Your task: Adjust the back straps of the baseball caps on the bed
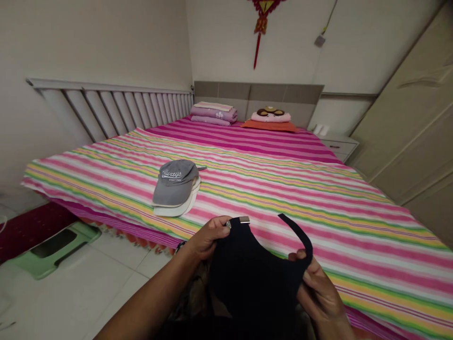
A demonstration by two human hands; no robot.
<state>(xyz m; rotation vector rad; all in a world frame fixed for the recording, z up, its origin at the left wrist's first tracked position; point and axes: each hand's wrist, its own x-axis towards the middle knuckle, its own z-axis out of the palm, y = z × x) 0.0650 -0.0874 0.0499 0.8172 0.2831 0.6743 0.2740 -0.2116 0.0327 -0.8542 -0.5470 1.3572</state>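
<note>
L hand (208, 238) grips dark cap (255, 276) nr buckle (244, 220), btm ctr; R hand (323, 293) grips by strap (301, 232); loose end might twist if R slips.

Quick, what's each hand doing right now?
Left hand: closed on the buckle end of the dark cap.
Right hand: closed on the cap's other side, by the loose strap.

I'm facing a padded grey headboard (283, 97) standing against pale walls (226, 47), white tiles (116, 283) showing below, a green plastic stool (53, 245) sitting left.
</note>
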